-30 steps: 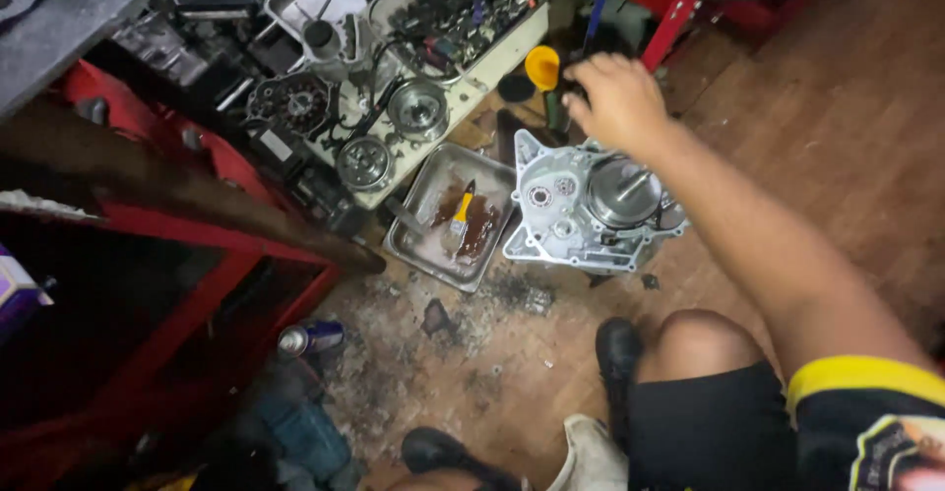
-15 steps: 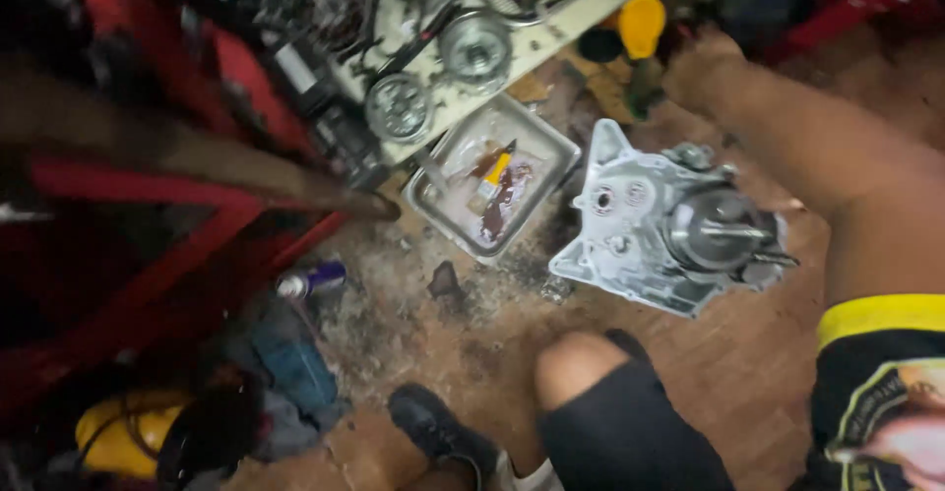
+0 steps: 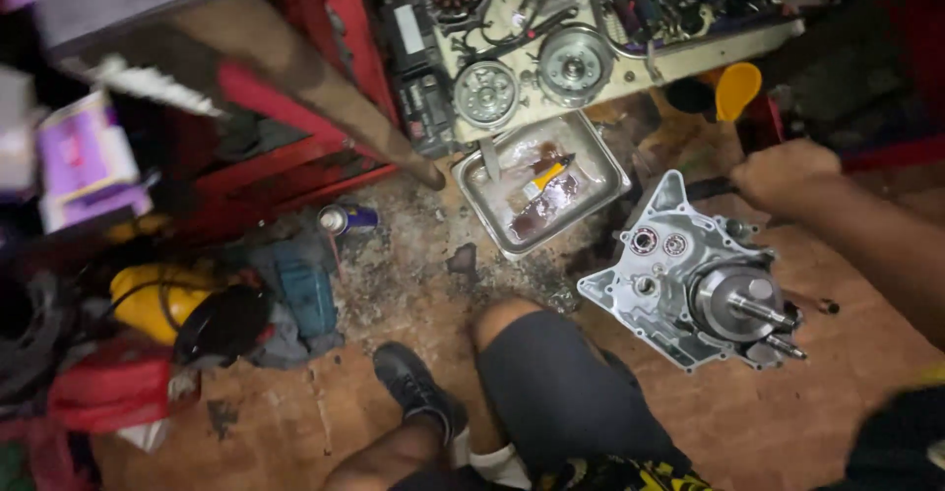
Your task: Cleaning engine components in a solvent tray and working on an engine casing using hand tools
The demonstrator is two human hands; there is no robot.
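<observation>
Nearest, the person is crouching on the wooden floor [image 3: 787,422], a knee in grey shorts [image 3: 551,373] and a black shoe [image 3: 413,383] planted on the planks. Just beyond the knee, to the right, a silver engine crankcase half [image 3: 679,279] is lying flat, its crankshaft [image 3: 758,309] pointing toward the near right. The right hand [image 3: 783,174] is reaching over the far edge of the casing and is closed in a fist round a dark tool handle [image 3: 711,188], whose tip is pointing left at the casing's upper corner. The left hand is not showing in the view.

For this to go well, the tool probably wants keeping square to whatever it is engaging, with steady pressure, since the casing is resting loose on the floor and could skid; bracing it with the knee or the other hand seems wise.

Farther off, a metal tray [image 3: 600,152] is holding a yellow-handled tool [image 3: 544,176] in oily residue. Beyond it, a cream board [image 3: 679,53] is carrying round engine parts [image 3: 576,63], and an orange funnel [image 3: 736,88] is sitting at the far right.
</observation>
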